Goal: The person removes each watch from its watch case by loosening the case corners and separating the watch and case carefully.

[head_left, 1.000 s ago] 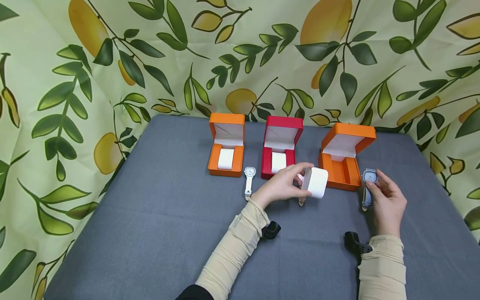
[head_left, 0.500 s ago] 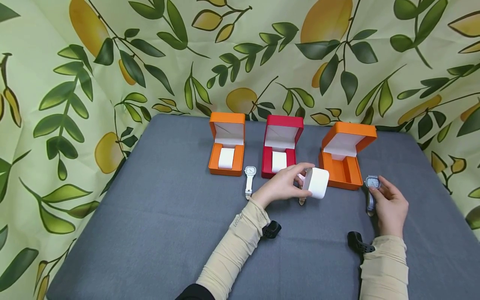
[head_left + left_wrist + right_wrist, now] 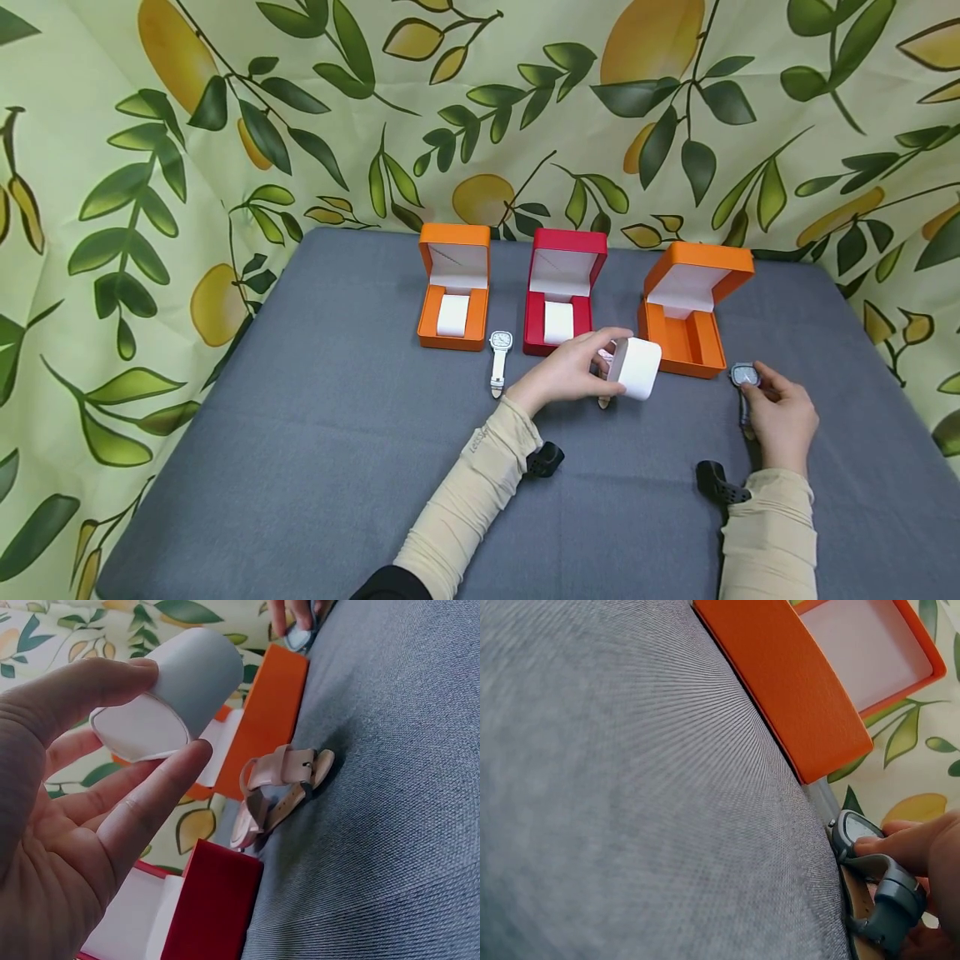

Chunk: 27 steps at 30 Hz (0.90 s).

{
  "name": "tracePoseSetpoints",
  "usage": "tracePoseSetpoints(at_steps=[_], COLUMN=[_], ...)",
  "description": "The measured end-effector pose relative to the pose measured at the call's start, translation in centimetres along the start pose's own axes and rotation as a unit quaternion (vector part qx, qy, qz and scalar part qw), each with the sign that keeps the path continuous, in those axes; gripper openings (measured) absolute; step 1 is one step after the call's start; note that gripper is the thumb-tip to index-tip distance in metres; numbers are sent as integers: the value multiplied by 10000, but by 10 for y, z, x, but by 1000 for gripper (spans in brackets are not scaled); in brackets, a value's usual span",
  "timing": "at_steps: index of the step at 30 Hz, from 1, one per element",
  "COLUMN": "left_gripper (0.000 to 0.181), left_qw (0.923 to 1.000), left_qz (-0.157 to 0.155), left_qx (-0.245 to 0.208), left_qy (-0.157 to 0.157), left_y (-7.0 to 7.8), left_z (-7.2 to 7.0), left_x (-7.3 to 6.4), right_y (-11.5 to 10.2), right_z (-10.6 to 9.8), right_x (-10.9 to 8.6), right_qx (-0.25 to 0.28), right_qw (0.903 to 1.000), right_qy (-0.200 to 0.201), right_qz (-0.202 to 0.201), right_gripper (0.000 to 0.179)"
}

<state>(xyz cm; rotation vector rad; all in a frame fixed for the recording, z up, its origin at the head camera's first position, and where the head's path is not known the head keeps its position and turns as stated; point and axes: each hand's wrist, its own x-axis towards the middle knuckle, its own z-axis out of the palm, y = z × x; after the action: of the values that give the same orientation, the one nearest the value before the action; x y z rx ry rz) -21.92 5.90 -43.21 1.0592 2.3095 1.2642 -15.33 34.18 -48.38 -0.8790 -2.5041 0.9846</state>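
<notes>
My left hand (image 3: 564, 372) holds a white watch cushion (image 3: 636, 368) between thumb and fingers, raised above the table; the left wrist view shows the cushion (image 3: 199, 675) tilted in my grip. Below it on the cloth lies a pink-strapped watch (image 3: 274, 769), partly hidden by my hand in the head view. At the right, my right hand (image 3: 784, 417) pinches a blue-grey watch (image 3: 744, 374) by its case, low at the cloth, its buckled strap (image 3: 900, 904) hanging toward me. The right orange box (image 3: 682, 337) stands with its lid up, no cushion inside.
A red box (image 3: 534, 323) and a left orange box (image 3: 427, 318) stand open at the back, each with a white cushion inside. A white watch (image 3: 500, 358) lies in front of them. A patterned curtain (image 3: 360, 108) rises behind the grey table (image 3: 300, 417).
My right hand has drawn the blue-grey watch slightly toward me and right, away from the right orange box, and its dial now lies flatter. My left hand and its cushion have barely shifted.
</notes>
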Motion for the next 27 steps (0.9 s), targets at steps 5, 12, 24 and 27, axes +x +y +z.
tracePoseSetpoints(at_steps=[5, 12, 24, 27], left_gripper=[66, 64, 65, 65], left_qw=[9999, 9993, 9984, 9982], left_qz=[-4, 140, 201, 196], left_qx=[101, 259, 359, 380], left_qy=[-127, -220, -382, -409], left_y=[1, 2, 6, 7], left_z=[2, 10, 15, 16], left_x=[1, 3, 3, 3], right_y=[1, 2, 5, 5], right_z=[-1, -4, -4, -5], right_x=[0, 0, 2, 1], right_qx=[-252, -271, -281, -186], right_qw=[9996, 9993, 9981, 9979], right_qy=[-9, -218, -266, -140], right_qz=[-140, -146, -484, -598], right_gripper=[41, 41, 41, 39])
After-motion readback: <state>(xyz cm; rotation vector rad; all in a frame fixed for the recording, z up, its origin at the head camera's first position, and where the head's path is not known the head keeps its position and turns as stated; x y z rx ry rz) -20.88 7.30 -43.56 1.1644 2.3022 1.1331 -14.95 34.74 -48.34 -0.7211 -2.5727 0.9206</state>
